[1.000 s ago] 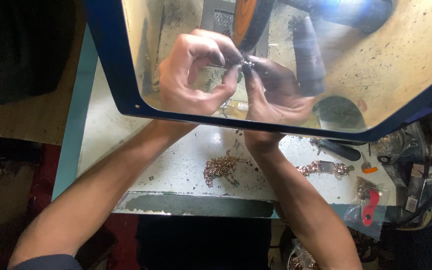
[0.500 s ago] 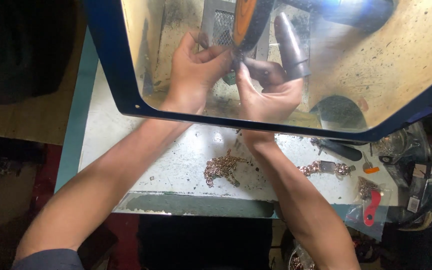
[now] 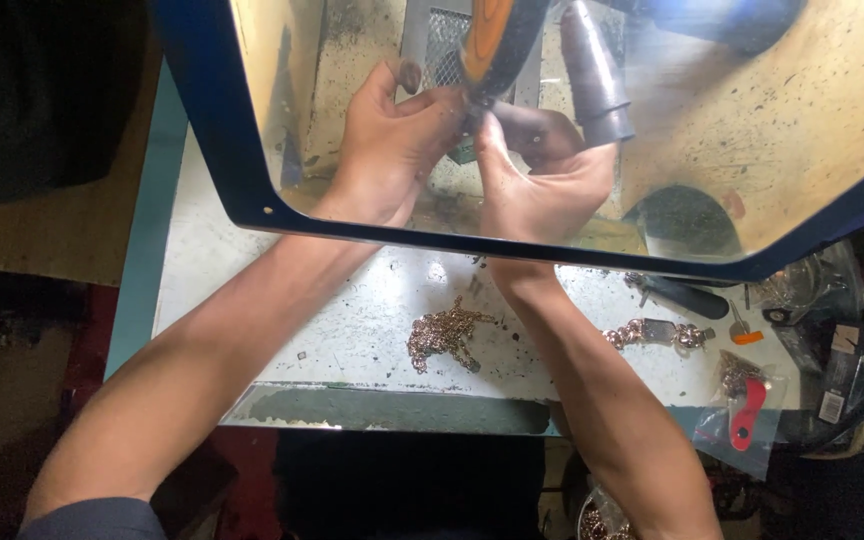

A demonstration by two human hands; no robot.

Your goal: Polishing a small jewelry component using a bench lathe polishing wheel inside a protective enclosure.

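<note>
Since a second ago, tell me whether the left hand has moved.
Yes. The left hand has gone up, away from the blue frame's lower edge, toward the orange-and-black wheel, where it meets the right hand.

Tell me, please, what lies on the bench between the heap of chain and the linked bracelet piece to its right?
In the head view, the person's right forearm crosses the bench between the chain heap and the bracelet piece; nothing else shows there.

Clear plastic bag (image 3: 742, 415): lies at the right front edge of the surface (image 3: 352, 330), holding a red-handled tool and some chain. Small dark rectangular package (image 3: 838, 375) with a white label: far right, beside the bag.
</note>
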